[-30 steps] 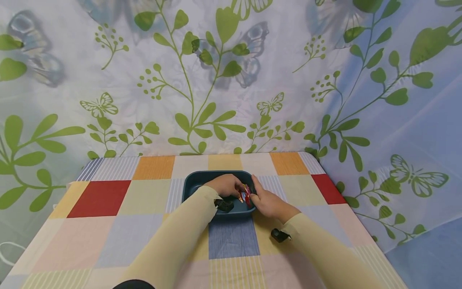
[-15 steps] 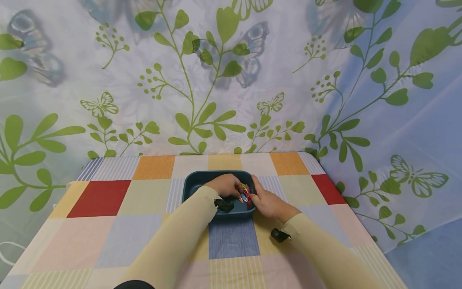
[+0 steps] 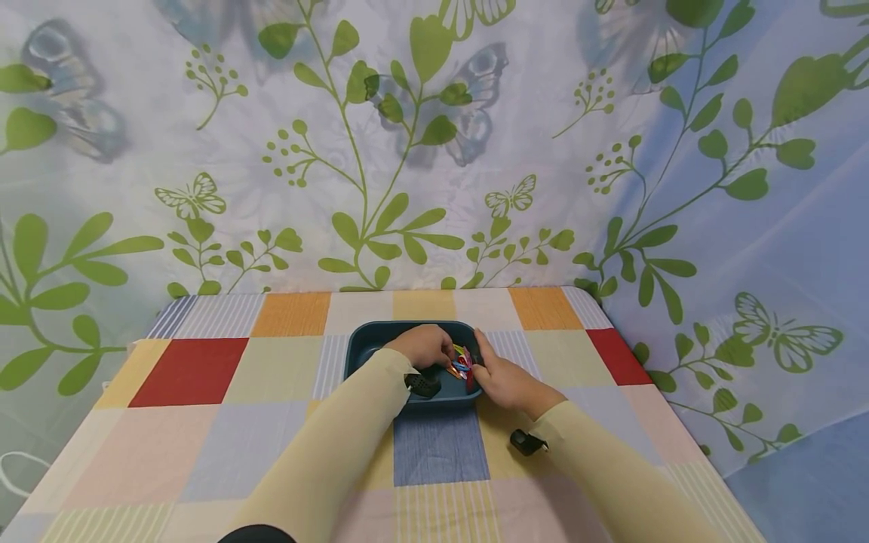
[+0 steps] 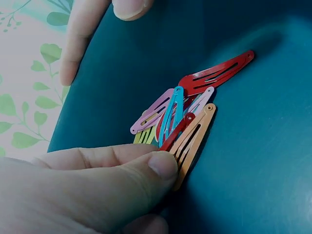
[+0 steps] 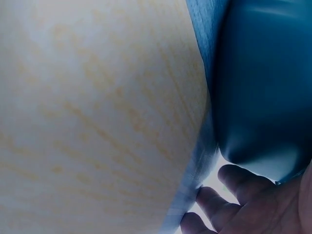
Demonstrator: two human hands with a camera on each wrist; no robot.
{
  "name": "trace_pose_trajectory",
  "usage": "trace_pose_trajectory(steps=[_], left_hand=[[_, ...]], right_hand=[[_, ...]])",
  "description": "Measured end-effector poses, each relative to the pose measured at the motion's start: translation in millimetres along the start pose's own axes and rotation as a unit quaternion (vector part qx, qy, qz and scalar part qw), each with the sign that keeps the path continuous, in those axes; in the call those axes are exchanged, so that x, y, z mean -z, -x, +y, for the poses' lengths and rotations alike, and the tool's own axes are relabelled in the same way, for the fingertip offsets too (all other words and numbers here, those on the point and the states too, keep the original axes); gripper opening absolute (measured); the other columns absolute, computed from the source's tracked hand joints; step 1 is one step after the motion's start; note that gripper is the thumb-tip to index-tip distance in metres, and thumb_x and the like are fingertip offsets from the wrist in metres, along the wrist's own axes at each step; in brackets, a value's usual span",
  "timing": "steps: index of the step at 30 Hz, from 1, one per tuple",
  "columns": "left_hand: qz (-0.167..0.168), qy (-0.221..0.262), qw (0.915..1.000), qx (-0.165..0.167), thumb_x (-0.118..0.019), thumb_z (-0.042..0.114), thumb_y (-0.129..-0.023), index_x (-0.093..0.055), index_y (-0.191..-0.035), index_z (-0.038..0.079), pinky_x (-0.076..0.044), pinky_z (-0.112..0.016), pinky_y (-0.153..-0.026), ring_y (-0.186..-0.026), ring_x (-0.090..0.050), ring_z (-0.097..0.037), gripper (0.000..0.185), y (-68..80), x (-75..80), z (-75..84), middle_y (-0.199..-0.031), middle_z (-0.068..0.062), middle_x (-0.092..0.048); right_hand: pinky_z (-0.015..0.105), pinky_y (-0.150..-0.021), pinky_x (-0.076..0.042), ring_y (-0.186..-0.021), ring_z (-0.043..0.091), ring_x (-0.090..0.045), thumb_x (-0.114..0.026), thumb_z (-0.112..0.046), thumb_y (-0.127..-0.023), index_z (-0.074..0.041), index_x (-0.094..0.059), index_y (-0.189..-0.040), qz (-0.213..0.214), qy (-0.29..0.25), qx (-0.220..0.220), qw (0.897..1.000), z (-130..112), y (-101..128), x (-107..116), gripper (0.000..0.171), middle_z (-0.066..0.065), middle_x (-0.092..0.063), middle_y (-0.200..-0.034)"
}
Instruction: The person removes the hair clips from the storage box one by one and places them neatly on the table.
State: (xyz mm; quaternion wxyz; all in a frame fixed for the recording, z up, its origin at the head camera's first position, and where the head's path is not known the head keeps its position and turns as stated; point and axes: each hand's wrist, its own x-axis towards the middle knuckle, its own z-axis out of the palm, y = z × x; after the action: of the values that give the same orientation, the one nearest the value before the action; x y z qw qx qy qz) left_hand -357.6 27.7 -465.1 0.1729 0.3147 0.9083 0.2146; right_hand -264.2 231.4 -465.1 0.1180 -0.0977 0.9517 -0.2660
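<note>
Head view: both hands meet over the teal tray [image 3: 366,341], left hand [image 3: 426,347] pinching a fan of coloured hair clips [image 3: 462,362], right hand [image 3: 504,383] on the tray's near-right rim.

Left wrist: thumb and fingers [image 4: 117,183] clamped on the clips [image 4: 183,124] above the tray floor.

Right wrist: fingers [image 5: 234,200] curled under the tray's [image 5: 263,87] edge.

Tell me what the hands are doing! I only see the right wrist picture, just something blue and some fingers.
Observer: The left hand pinches a fan of colourful hair clips over a teal tray.
Operator: Where's the right hand?
Observer: The right hand is at the tray's right edge, its fingers under the rim.
Operator: Anything else on the table?
Observer: A small black object lies on the checked tablecloth, near the right sleeve.
</note>
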Motion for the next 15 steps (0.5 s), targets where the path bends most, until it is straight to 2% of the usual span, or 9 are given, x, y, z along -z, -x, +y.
trace_pose_trajectory(steps=[8, 15], left_hand=[[0.003, -0.027, 0.9996, -0.006, -0.075, 0.024, -0.098, -0.078, -0.087, 0.026, -0.047, -0.028, -0.073, -0.076, -0.057, -0.010, 0.012, -2.3, 0.3, -5.3, -0.085, 0.013, -0.070], [0.001, -0.016, 0.9998, -0.015, -0.071, 0.025, -0.101, -0.077, -0.087, 0.024, -0.047, -0.029, -0.074, -0.074, -0.055, -0.011, 0.015, 5.6, 5.3, -3.9, -0.083, 0.011, -0.068]], right_hand=[[0.059, -0.118, -0.041, -0.139, 0.040, -0.057, -0.039, -0.030, -0.111, -0.011, 0.002, -0.170, 0.002, 0.002, 0.003, 1.000, -0.3, -0.5, -0.2, 0.074, 0.029, -0.049, -0.157], [0.059, -0.117, -0.041, -0.139, 0.042, -0.057, -0.038, -0.031, -0.111, -0.013, 0.003, -0.170, 0.000, 0.009, -0.001, 1.000, 1.5, -0.8, -0.6, 0.074, 0.029, -0.051, -0.155]])
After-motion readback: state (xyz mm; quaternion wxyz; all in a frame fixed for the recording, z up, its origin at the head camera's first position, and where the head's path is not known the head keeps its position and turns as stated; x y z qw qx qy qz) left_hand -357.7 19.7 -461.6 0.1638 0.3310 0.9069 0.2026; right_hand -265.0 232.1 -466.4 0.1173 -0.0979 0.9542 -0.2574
